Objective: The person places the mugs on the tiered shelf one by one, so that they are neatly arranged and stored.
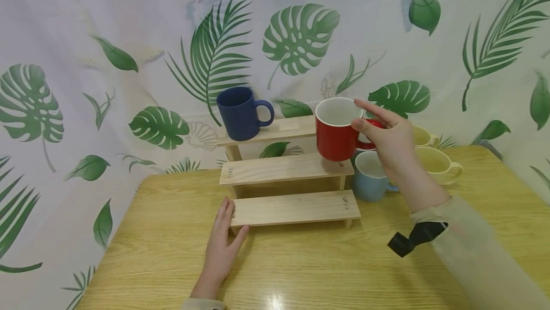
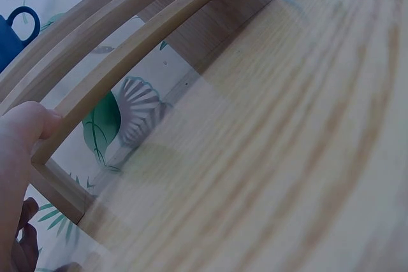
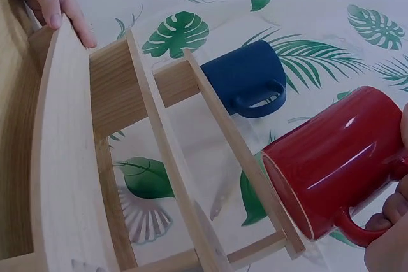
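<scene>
By the right end of top shelf point(image 1: 288, 129), I've got red mug point(image 1: 336, 135) upright, right hand point(image 1: 397, 145) curled round its handle. Left hand point(image 1: 220, 248), fingers loosely straight, rests on rack point(image 1: 292, 208), near left. Likely placing step; calls for level lowering, then release.

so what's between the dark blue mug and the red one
In the head view, a bare stretch of the top shelf shows between the dark blue mug and red mug.

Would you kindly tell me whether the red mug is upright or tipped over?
Upright: in the head view, the red mug has its mouth facing up while the right hand holds it.
</scene>
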`<move>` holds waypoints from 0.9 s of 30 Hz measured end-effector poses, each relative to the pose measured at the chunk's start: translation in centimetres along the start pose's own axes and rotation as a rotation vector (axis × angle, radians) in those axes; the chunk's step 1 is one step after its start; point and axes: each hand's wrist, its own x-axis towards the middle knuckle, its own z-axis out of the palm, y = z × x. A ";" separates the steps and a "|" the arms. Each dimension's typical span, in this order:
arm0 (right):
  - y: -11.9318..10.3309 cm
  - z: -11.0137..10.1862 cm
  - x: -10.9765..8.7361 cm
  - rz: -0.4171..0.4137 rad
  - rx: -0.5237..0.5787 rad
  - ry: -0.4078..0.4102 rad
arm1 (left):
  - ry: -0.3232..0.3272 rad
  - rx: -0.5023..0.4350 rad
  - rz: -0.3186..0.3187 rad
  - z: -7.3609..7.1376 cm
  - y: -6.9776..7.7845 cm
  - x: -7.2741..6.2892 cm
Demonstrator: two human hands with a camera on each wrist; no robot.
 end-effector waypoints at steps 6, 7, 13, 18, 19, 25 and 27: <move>0.3 1.3 1.6 0.016 -0.030 -0.013 | 0.001 0.005 0.003 -0.1 0.0 0.0; 0.4 1.6 1.9 0.019 -0.036 -0.017 | 0.001 0.004 0.006 -0.1 0.0 0.0; 0.9 3.0 3.5 0.030 -0.069 -0.025 | 0.005 0.003 0.011 0.0 0.0 -0.1; 1.4 3.9 4.7 0.005 -0.010 -0.010 | 0.009 0.008 0.007 0.0 0.0 -0.1; 1.6 4.1 5.0 -0.001 0.004 -0.006 | 0.010 0.007 0.008 0.0 0.0 -0.1; 2.3 4.9 6.0 -0.008 0.013 0.003 | 0.036 -0.001 0.014 0.0 0.1 -0.1; 2.4 5.1 6.2 -0.001 -0.001 0.009 | 0.054 -0.001 0.022 0.0 0.1 -0.1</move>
